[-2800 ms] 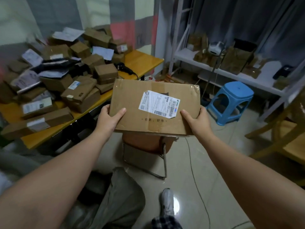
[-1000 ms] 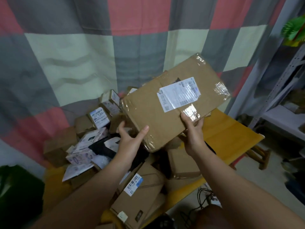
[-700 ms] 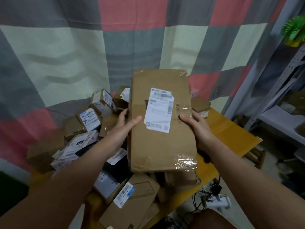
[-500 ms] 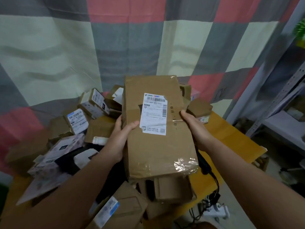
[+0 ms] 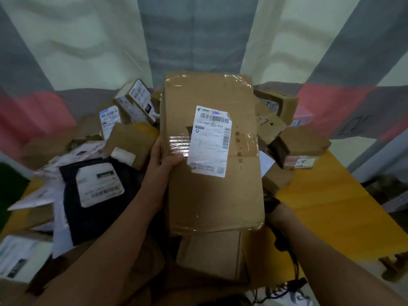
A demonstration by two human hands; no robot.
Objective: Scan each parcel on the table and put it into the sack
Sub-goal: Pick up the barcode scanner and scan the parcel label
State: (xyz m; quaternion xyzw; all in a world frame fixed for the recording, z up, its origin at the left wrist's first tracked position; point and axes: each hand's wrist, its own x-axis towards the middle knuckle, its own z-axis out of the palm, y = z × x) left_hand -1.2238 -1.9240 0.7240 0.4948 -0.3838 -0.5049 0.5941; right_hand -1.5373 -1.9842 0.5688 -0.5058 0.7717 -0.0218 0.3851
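Observation:
A large brown cardboard parcel [image 5: 212,191] with a white barcode label [image 5: 209,142] faces me, held above the heap of parcels [image 5: 132,138]. My left hand [image 5: 161,160] grips its left edge, thumb on the front face. My right hand [image 5: 280,215] is low at the parcel's bottom right corner, off the box and partly hidden behind it. It closes around a black scanner [image 5: 271,203], whose cable [image 5: 287,250] trails down under my forearm.
The yellow table [image 5: 331,206] carries several brown boxes, a black mailer bag [image 5: 97,195] and white mailers on the left. A checked curtain hangs behind. Something dark green [image 5: 8,191] shows at the left edge. Cables lie on the floor at the bottom right.
My right hand left the parcel's right edge and dropped to the black scanner on the table. My left hand now holds the parcel alone. The view has moved closer to the pile.

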